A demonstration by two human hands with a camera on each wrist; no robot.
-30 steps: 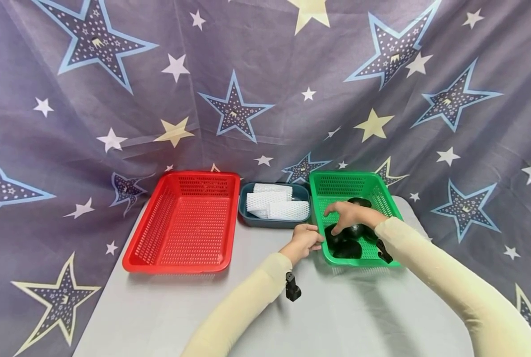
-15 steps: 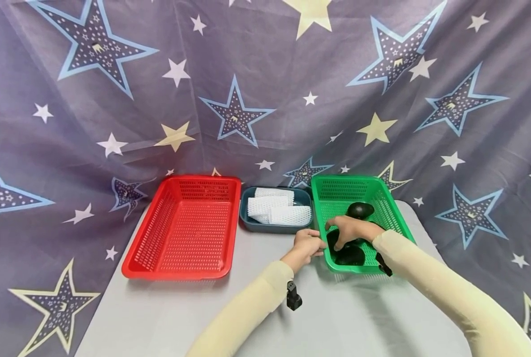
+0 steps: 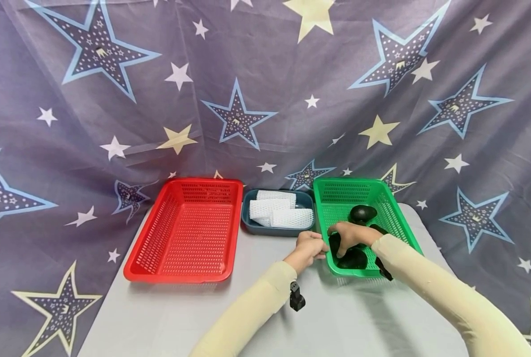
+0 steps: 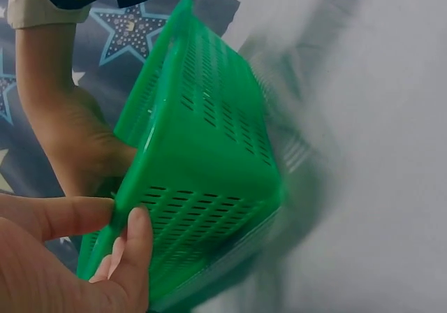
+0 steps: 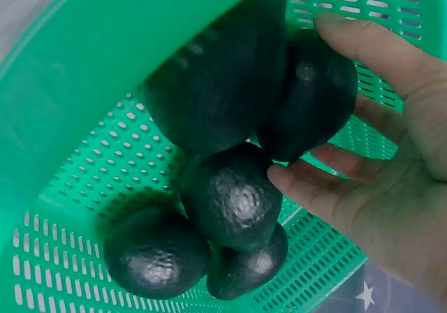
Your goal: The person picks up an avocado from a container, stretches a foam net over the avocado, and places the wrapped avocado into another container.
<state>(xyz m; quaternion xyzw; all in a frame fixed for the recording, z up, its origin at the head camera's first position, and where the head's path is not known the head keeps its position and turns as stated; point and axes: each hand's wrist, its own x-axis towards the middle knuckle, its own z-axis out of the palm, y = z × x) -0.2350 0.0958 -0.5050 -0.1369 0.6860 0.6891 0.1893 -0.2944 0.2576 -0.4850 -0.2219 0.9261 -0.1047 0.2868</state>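
My left hand (image 3: 308,249) pinches the left rim of the green basket (image 4: 209,152), its thumb and fingers on either side of the edge in the left wrist view. Down inside that basket, my right hand (image 3: 349,235) curls its thumb and fingers around a dark avocado (image 5: 314,93) near the left wall. Several more dark avocados lie about it: a large-looking avocado (image 5: 216,82) right beside the held one, a bumpy-skinned avocado (image 5: 234,194) below, and another avocado (image 3: 362,213) toward the back. My right hand partly covers the avocados in the head view.
A blue-grey tub (image 3: 274,231) holding several white foam net sleeves (image 3: 292,218) stands left of the green basket. Farther left is a red basket (image 3: 203,238). All stand on a white table (image 3: 265,317) before a star-patterned cloth (image 3: 229,64).
The head view has tilted up slightly, so everything sits lower in it. My right hand has closed around the avocado by the left wall. My left hand stays at the basket's rim.
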